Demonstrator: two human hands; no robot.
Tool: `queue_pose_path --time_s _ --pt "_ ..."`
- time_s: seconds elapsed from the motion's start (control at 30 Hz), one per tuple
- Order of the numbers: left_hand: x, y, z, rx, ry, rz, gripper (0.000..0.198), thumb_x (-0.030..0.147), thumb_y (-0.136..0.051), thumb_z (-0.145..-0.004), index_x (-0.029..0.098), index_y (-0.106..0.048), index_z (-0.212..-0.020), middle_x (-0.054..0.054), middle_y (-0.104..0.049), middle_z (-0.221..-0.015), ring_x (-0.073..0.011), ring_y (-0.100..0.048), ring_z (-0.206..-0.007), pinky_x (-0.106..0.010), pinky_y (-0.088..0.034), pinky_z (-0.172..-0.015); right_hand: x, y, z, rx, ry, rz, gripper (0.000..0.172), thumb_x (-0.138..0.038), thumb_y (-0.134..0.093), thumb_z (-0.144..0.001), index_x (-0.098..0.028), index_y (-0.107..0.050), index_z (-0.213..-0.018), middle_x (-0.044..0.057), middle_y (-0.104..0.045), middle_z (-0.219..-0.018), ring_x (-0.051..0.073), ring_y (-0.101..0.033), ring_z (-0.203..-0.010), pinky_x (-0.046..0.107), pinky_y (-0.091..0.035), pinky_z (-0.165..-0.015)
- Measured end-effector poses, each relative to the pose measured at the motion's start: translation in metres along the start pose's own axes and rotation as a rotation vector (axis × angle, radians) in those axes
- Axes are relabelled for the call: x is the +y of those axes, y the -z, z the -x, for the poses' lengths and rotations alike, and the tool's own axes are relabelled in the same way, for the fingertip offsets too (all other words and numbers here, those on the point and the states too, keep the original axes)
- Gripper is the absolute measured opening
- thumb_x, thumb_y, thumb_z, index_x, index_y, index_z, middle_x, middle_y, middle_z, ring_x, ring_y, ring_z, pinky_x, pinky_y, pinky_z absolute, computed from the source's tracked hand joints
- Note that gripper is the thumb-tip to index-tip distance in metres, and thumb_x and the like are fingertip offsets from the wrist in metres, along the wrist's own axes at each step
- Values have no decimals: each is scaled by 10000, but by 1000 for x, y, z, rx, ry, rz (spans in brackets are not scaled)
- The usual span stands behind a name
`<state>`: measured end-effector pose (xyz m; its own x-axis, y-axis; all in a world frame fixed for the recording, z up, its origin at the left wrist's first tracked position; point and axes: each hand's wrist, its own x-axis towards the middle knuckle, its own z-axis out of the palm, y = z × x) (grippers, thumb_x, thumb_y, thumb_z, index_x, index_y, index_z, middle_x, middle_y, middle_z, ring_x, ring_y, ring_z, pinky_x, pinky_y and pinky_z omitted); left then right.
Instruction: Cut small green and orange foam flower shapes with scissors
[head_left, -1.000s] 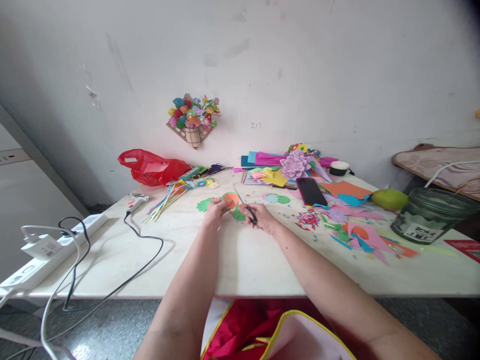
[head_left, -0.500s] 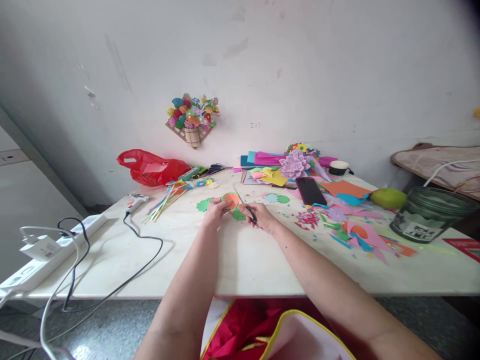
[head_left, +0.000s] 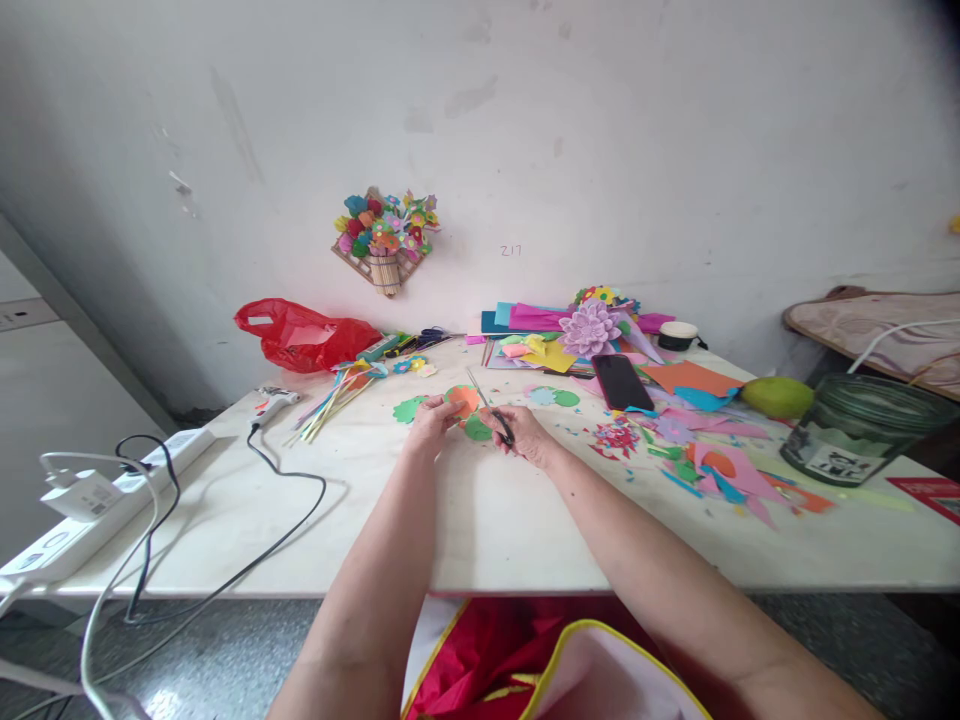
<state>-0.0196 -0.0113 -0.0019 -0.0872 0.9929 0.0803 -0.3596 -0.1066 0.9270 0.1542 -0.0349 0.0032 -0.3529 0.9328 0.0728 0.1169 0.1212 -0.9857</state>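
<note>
My left hand (head_left: 430, 422) pinches an orange round craft piece (head_left: 463, 401) by its left edge, above the table. My right hand (head_left: 523, 434) is closed around the black handles of a pair of scissors (head_left: 505, 428), whose blades point up and away, at the right side of the orange piece. A scalloped green piece (head_left: 408, 409) lies just left of my left hand. Another green piece (head_left: 478, 428) shows between my hands, below the orange one. Beyond my right hand lie a light blue piece (head_left: 541, 396) and a green piece (head_left: 566, 398).
A glue gun (head_left: 274, 408) with its cord and a power strip (head_left: 112, 500) are on the left. A phone (head_left: 622, 382), colourful scraps (head_left: 727, 470), a green fruit (head_left: 776, 397) and a glass jar (head_left: 855, 430) stand right. A red plastic bag (head_left: 307, 335) lies at the back.
</note>
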Motion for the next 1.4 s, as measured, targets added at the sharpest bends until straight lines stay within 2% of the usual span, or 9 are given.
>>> queue_pose_path --time_s 0.9,1.03,1.2,1.3,1.4 --pt "3 -2 4 -6 -22 -5 175 219 -784 -449 170 -648 -548 -33 -688 -641 -154 -622 -590 -260 -470 -593 -3 -3 2 21 -18 -58 354 -455 -691 -675 -142 -634 -830 -58 -491 -459 47 -394 -329 155 -208 -294" --pt "4 -2 4 1 -27 -27 196 227 -791 -435 169 -627 -524 -36 -673 -613 -163 -616 -578 -265 -467 -564 -2 0 -1 77 -48 -72 332 -429 -695 -677 -151 -629 -846 -56 -498 -469 51 -391 -321 160 -218 -281" --pt "3 -3 5 -90 -23 -100 199 248 -801 -454 165 -629 -509 -24 -642 -557 -142 -580 -521 -264 -457 -551 -1 6 -7 174 -11 -185 326 -387 -741 -630 -155 -593 -805 -32 -553 -520 65 -432 -356 184 -312 -321" --pt "2 -3 7 -192 10 -131 205 263 -810 -464 160 -638 -505 -41 -660 -576 -152 -592 -538 -276 -469 -581 -3 9 -8 224 15 -278 376 -344 -779 -575 -161 -580 -838 -30 -587 -573 67 -466 -399 195 -362 -385" --pt "1 -4 8 -239 46 -168 225 278 -820 -453 157 -636 -496 -57 -674 -594 -163 -603 -553 -286 -474 -605 -6 10 -7 251 27 -320 422 -311 -800 -531 -169 -577 -860 -46 -581 -590 70 -486 -433 205 -390 -443"
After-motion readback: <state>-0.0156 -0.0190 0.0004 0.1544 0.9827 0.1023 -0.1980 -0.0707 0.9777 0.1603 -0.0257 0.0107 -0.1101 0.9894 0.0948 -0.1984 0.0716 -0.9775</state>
